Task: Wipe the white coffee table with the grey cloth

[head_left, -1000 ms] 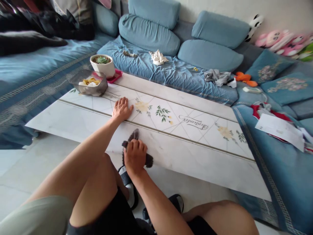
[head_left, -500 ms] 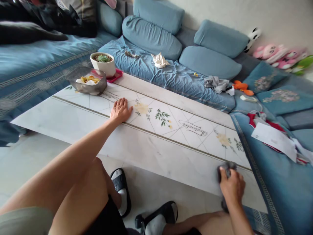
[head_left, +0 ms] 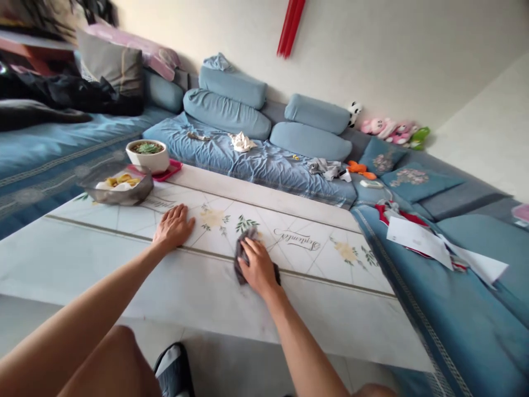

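A dark grey cloth (head_left: 241, 269) lies bunched under my right hand (head_left: 258, 263), pressed against the middle of the white table (head_left: 198, 292). My fingers are curled over the cloth and part of it shows past the wrist side. My left hand (head_left: 172, 227) rests palm down on the printed strip of the tabletop, fingers stretched out and holding nothing. Just beyond it stands a translucent grey plastic box (head_left: 144, 190) with yellowish peelings (head_left: 123, 180) and white paper inside. Behind the box, a white pot (head_left: 155, 161) with a succulent sits by a red tray (head_left: 171, 170).
A blue-covered sofa (head_left: 231, 168) wraps the table's far, left and right sides. On it lie a crumpled white cloth (head_left: 242, 141), grey clothing (head_left: 326, 168), an orange item (head_left: 361, 169) and white papers (head_left: 417, 241). A sandal (head_left: 176, 372) on my foot is below the table's near edge.
My right hand has carried the cloth from the table's right end leftward to its middle. My left hand stays flat on the tabletop. The view has tilted up, showing more wall.
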